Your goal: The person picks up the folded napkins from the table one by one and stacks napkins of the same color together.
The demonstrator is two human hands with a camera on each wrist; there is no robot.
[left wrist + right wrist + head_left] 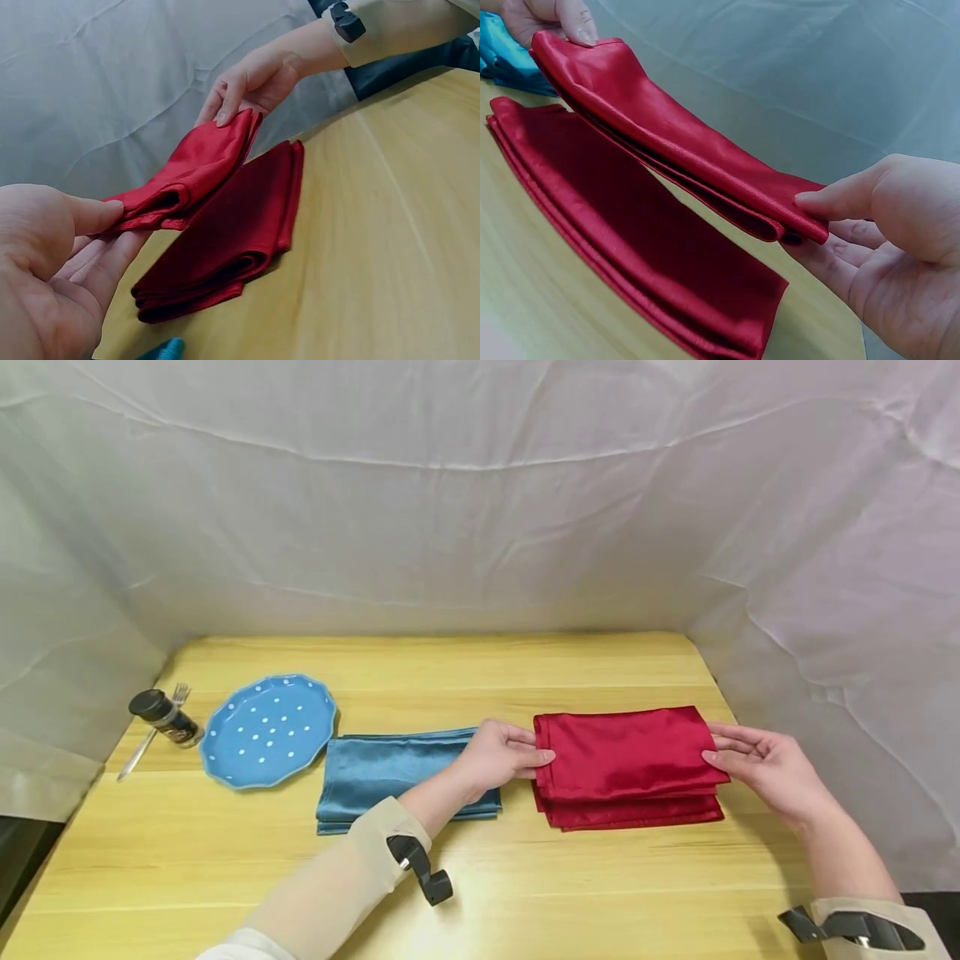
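Far to the left of the left hand point(497, 756) lie a fork point(150, 735), a dark-capped jar point(163, 717) and a blue dotted plate point(268, 730). Just under that wrist lies a folded blue napkin point(375, 772). The left hand pinches the left end of a folded red napkin point(622, 752) between thumb and fingers. The napkin hangs between both hands, raised above a second red napkin point(225, 240) on the table point(480, 877). The right hand point(765, 764) pinches its right end.
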